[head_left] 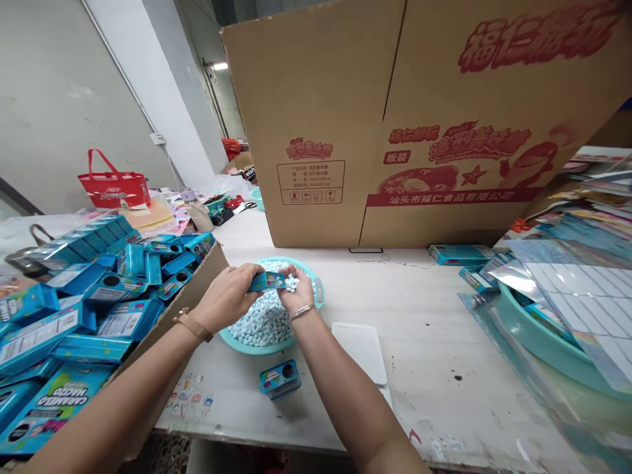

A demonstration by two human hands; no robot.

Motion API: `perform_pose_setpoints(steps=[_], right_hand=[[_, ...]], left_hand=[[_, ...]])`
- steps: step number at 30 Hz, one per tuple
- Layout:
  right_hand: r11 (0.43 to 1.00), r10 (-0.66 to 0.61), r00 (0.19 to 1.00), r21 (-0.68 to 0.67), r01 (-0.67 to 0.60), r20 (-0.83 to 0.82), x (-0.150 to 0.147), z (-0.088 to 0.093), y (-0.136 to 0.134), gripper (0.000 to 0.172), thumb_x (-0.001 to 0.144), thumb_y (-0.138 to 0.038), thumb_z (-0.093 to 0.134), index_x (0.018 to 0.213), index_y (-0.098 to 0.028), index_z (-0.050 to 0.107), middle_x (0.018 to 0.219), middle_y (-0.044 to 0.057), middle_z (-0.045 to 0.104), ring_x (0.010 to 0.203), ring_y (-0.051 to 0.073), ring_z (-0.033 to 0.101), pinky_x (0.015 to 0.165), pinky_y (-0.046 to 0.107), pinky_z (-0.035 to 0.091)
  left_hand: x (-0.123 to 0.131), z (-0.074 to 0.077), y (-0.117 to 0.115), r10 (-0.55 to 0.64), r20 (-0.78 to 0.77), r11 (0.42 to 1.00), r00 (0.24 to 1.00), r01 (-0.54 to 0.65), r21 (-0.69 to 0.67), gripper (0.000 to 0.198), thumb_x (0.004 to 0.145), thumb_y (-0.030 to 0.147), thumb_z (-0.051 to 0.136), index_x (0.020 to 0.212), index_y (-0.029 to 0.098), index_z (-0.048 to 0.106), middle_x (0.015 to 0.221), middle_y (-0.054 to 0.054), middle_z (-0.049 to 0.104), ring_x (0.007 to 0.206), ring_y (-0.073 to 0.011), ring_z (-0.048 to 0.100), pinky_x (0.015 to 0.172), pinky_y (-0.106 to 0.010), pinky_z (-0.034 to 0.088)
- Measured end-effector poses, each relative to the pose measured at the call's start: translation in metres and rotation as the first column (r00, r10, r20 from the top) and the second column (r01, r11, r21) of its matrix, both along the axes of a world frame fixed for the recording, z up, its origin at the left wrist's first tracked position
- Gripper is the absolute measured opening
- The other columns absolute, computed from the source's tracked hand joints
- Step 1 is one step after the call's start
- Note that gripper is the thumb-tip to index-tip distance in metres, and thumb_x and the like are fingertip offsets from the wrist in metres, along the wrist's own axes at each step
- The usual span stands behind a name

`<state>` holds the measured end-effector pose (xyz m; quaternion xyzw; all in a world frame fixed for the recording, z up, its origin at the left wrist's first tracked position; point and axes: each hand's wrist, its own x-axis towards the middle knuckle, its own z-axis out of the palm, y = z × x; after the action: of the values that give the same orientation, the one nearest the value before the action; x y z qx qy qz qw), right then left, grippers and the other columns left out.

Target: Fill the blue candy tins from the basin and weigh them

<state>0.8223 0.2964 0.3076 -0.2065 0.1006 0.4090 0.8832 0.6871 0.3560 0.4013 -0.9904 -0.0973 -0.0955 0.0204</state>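
Observation:
My left hand (pixel 231 296) is closed around a small blue candy box (pixel 269 281), tilted on its side above a turquoise basin (pixel 257 349). The box's far end meets my right hand (pixel 298 295), which is cupped palm up with a few pale candies (pixel 291 283) in it. Many more pale blue candies (pixel 266 319) are heaped in the basin under both hands. On the table just in front of the basin stands another blue box (pixel 280 379).
To the left, a carton (pixel 162 329) is filled with blue boxes. A large cardboard box (pixel 316 99) rises behind the basin. A white flat scale-like object (pixel 360 352) lies right of my forearm. At far right are another turquoise basin (pixel 538 336) and printed sheets (pixel 577 296).

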Motion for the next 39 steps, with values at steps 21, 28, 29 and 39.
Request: perform_pose_setpoints(steps=[21, 28, 29, 39], right_hand=[[0.931, -0.339, 0.931, -0.091, 0.352, 0.137, 0.071, -0.111, -0.298, 0.012, 0.083, -0.021, 0.058, 0.07, -0.018, 0.057, 0.06, -0.006, 0.041, 0.041, 0.004, 0.031, 0.037, 0.016, 0.029], [0.89, -0.45, 0.886, -0.132, 0.436, -0.114, 0.07, -0.119, -0.306, 0.015, 0.086, -0.024, 0.051, 0.075, -0.018, 0.057, 0.063, -0.003, 0.05, 0.056, 0.007, 0.051, 0.052, 0.021, 0.047], [0.881, -0.466, 0.879, -0.146, 0.45, -0.102, 0.07, -0.119, -0.306, 0.013, 0.085, -0.024, 0.051, 0.075, -0.018, 0.057, 0.064, -0.003, 0.051, 0.058, 0.008, 0.053, 0.054, 0.022, 0.048], [0.906, -0.423, 0.889, -0.082, 0.415, -0.173, 0.068, -0.114, -0.301, 0.016, 0.089, -0.02, 0.044, 0.074, -0.018, 0.051, 0.061, -0.005, 0.047, 0.041, 0.005, 0.036, 0.038, 0.018, 0.032]], left_hand=[[0.068, -0.168, -0.146, -0.111, 0.211, 0.587, 0.971, 0.236, -0.774, 0.04, 0.086, 0.011, 0.052, 0.125, 0.02, 0.05, 0.123, -0.011, 0.06, 0.115, -0.0231, 0.058, 0.101, -0.041, 0.047], [0.045, -0.137, -0.145, -0.045, 0.195, 0.706, 0.98, 0.17, -0.687, 0.073, 0.088, 0.02, 0.059, 0.151, 0.023, 0.021, 0.155, -0.012, 0.032, 0.144, -0.0267, 0.027, 0.12, -0.048, 0.027], [0.036, -0.127, -0.143, 0.008, 0.22, 0.712, 0.975, 0.149, -0.686, 0.073, 0.088, 0.021, 0.06, 0.151, 0.025, 0.022, 0.154, -0.01, 0.033, 0.144, -0.0267, 0.028, 0.12, -0.048, 0.028], [-0.018, -0.103, -0.13, 0.492, 0.192, 0.385, 0.849, -0.015, -0.923, 0.053, 0.083, 0.024, 0.069, 0.133, 0.029, 0.052, 0.129, -0.004, 0.062, 0.123, -0.0252, 0.058, 0.102, -0.04, 0.053]])
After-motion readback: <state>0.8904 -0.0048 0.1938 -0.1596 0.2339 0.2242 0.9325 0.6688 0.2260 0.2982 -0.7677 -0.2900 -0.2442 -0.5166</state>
